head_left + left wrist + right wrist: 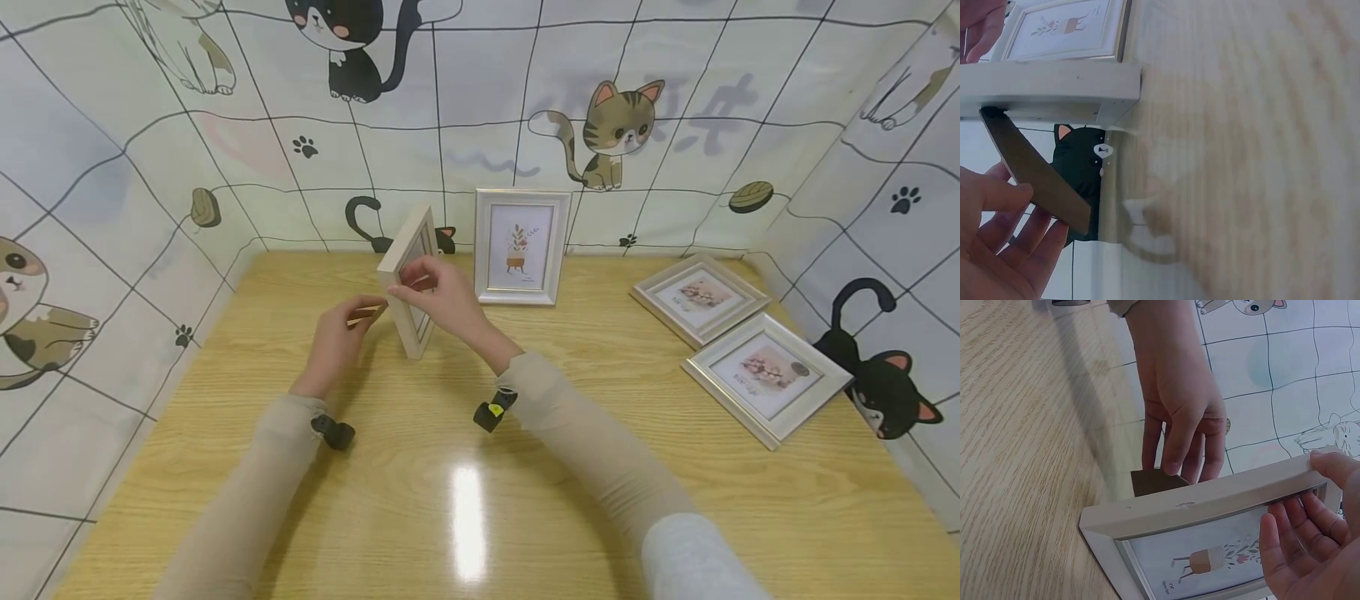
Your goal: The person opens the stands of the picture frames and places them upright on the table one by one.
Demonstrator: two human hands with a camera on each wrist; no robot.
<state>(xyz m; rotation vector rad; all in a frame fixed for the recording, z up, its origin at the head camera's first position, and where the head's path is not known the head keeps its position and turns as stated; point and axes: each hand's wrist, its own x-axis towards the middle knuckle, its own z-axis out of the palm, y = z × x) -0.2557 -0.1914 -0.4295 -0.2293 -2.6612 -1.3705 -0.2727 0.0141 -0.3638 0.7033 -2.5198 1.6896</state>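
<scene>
A pale wooden picture frame (407, 321) stands upright on the table, edge toward me, with a plant print in it. My right hand (447, 302) grips its near side, the thumb on the outer edge and the fingers over the front, as the right wrist view shows. Behind the frame, my left hand (336, 340) pinches the brown support leg (1041, 172) between thumb and fingers. That leg is swung out at an angle from the back. Another frame (561, 250) with a similar plant print stands upright just right of my right hand, apart from it.
Two more frames with pink flower prints lie face up at the right: a beige one (642, 290) behind and a paler one (761, 429) in front, their edges meeting. A cat-patterned cloth (480, 108) rises behind and beside the wooden table (405, 517).
</scene>
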